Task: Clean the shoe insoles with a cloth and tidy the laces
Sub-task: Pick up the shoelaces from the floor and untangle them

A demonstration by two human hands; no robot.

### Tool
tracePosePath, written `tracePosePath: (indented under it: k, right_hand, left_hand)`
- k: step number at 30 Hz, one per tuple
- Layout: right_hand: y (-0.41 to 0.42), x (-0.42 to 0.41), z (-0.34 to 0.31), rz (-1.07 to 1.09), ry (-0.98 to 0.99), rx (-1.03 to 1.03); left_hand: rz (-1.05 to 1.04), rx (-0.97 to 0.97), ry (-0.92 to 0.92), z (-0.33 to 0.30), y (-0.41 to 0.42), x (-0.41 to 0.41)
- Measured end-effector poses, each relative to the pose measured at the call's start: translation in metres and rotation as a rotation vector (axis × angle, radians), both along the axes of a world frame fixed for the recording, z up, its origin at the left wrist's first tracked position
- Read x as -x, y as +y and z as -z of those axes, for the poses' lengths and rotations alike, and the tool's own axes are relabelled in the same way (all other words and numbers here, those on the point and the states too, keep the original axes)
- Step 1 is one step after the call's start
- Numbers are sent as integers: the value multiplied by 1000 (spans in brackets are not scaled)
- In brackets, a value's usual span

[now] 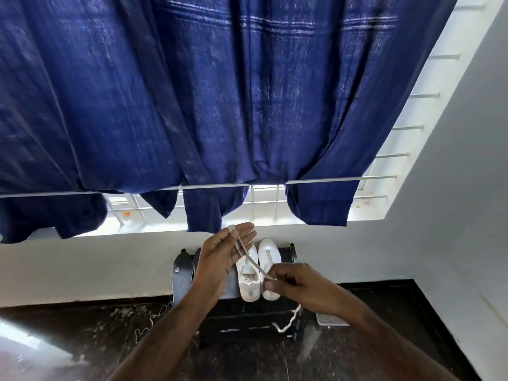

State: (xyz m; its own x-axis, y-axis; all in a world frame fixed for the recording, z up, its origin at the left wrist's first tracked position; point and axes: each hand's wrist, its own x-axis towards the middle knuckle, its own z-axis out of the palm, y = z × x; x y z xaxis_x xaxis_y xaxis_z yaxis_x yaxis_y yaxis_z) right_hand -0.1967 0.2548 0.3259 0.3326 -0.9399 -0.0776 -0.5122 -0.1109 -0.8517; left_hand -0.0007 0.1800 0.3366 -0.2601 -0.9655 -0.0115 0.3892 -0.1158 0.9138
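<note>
Two white shoes stand side by side on a dark low rack (233, 317): the left shoe (248, 287) and the right shoe (270, 257). I hold a white lace (254, 266) stretched in the air above them. My left hand (220, 259) has the lace looped over a fingertip, with its fingers mostly straight. My right hand (299, 287) pinches the lace's lower end between thumb and forefinger. A loose tail of lace (288, 323) hangs below my right hand. No cloth or insole shows.
A blue curtain (192, 105) hangs over a barred window above the rack. A dark flat object (181, 273) leans at the rack's left side. A thin string (154, 317) lies on the dark floor, and a grey tray (330, 320) sits at the right.
</note>
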Motion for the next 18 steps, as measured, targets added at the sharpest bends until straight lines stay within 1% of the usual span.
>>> tracePosePath:
  k: [3, 4, 6, 9, 11, 14, 16, 18]
  right_hand:
    - [-10, 3, -24, 14, 129, 47]
    - [-13, 4, -31, 8, 152, 71]
    - [-18, 4, -49, -40, 171, 120]
    - [-27, 3, -78, -81, 27, 128]
    - [-35, 3, -94, -82, -57, 129]
    - [-52, 5, -103, -30, -114, 160]
    - [-65, 7, -99, 60, -138, 182]
    - [-75, 7, -84, 149, -124, 186]
  left_hand:
    - [2, 3, 8, -6, 2, 4]
    - [11, 19, -15, -8, 2, 5]
    - [42, 67, -118, -10, 3, 6]
    - [93, 142, -288, -7, 5, 9]
    - [111, 163, -335, -4, 6, 11]
    - [169, 168, -279, -7, 13, 16]
    - [242, 146, -149, -14, 18, 17]
    - [260, 125, -17, -23, 20, 18]
